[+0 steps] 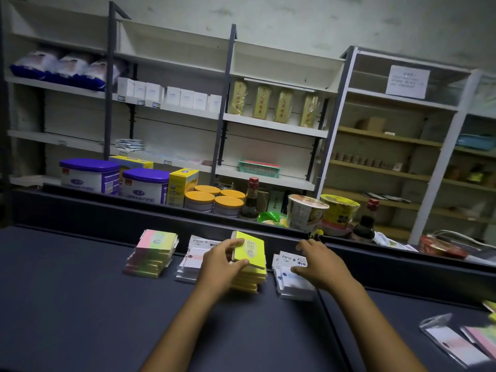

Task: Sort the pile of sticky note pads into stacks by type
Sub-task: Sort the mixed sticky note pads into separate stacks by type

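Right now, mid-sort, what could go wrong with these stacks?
1. The top yellow pad sits tilted in the left hand; releasing it askew could topple the yellow stack.
2. The right hand rests on the loose white stack, whose slick packets may slide.

The dark desk [80,304] is carrying four stacks side by side: a pink-green stack [151,255] sitting at ten o'clock, a white stack [190,261], a yellow stack [251,267] at twelve, another white stack [291,277] at one, with loose packets [456,342] lying at four.
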Tool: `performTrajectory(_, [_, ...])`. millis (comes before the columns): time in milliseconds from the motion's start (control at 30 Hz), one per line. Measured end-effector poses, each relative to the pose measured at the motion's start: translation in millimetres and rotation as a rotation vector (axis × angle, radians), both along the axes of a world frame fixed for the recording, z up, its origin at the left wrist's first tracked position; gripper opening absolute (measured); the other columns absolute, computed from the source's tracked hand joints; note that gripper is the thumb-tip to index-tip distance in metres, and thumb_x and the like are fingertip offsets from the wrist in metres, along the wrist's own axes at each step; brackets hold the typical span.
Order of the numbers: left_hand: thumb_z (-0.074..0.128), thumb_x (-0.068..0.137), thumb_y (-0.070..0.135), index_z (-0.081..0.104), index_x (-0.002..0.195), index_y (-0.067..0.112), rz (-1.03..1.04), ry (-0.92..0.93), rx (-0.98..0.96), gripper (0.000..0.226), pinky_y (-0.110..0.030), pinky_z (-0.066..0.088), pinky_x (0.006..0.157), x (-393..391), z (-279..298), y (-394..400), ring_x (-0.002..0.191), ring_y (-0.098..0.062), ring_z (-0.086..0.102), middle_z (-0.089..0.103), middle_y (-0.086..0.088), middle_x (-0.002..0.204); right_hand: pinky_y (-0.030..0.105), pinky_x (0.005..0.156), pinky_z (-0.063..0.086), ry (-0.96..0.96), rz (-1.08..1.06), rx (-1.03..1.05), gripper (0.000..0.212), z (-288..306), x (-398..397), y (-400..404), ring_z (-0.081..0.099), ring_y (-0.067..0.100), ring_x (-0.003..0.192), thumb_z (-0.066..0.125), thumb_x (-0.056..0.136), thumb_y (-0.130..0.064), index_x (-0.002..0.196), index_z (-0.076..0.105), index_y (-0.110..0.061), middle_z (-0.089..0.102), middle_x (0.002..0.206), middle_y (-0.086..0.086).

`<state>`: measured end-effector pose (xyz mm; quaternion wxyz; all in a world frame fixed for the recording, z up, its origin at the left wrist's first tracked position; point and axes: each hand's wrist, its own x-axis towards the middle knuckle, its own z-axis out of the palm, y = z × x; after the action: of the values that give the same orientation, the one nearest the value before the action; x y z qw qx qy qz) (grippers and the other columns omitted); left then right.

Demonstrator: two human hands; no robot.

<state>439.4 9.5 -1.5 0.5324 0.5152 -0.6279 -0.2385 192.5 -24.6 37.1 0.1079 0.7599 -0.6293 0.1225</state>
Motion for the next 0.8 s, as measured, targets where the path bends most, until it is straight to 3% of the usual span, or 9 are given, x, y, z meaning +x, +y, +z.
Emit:
performTrajectory(333, [0.074, 0.086, 0.032, 0.062, 0.128, 0.023, 0.042, -0.275, 0.095, 0.045, -0.035, 0.049, 0.093, -12, -15, -38, 0.114, -0.022, 0.057, 0.067, -0.004, 0.118, 0.032, 0.091, 0.048, -0.079, -0.005, -0.028, 0.053, -4, -9, 4, 0.050, 0.015, 0.121, 0.061, 0.089, -0.051, 0.133, 0.049, -0.025, 0.052, 0.132, -0.006])
performTrajectory(533, [0.057, 0.095, 0.044, 0.057, 0.128, 0.026, 0.137, -0.635, 0.016, 0.037, -0.032, 0.044, 0.093, -16, -21, -36, 0.123, -0.022, 0.037, 0.048, -0.003, 0.128, 0.030, 0.085, 0.048, -0.119, -0.017, -0.034, 0.047, -10, -10, 4, 0.051, 0.012, 0.117, 0.060, 0.090, -0.049, 0.130, 0.050, -0.026, 0.052, 0.129, -0.009])
performTrajectory(800, [0.054, 0.096, 0.045, 0.054, 0.127, 0.022, 0.120, -0.750, -0.011, 0.039, -0.034, 0.046, 0.091, -14, -15, -32, 0.122, -0.024, 0.040, 0.043, -0.005, 0.129, 0.030, 0.076, 0.046, -0.131, -0.040, 0.017, 0.042, -26, -9, 9, 0.052, 0.012, 0.104, 0.061, 0.089, -0.045, 0.125, 0.051, -0.025, 0.051, 0.112, -0.009])
